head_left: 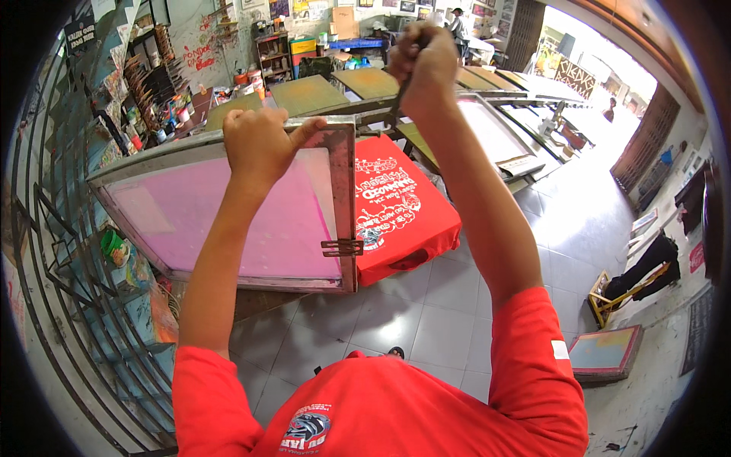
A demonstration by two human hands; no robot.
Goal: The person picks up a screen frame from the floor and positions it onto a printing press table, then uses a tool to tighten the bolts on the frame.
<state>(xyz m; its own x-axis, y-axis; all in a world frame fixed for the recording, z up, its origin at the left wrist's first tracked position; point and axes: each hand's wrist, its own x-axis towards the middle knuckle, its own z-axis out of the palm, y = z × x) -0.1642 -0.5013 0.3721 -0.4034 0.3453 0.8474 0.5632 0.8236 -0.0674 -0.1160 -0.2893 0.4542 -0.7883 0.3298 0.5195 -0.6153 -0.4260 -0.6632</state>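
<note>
A screen printing frame [228, 221] with pink mesh stands tilted up on my left. The fingers of my left hand [261, 148] are wrapped over its top edge, with the thumb pointing right along the rim. A metal hinge [342, 248] sits on the frame's right side. Beside it, a red T-shirt [411, 221] with white and dark print lies stretched over a board. My right hand [426, 68] is raised high and closed around a thin dark tool [397, 103]. The tool's lower end hangs below my fist; its exact kind is unclear.
Several flat printing boards [308, 93] run in a row across the back. Another screen frame [499, 133] lies beyond my right arm. Metal railings [68, 305] curve along the left. A framed panel [605, 350] rests at the right wall, and a person [458, 24] is far back.
</note>
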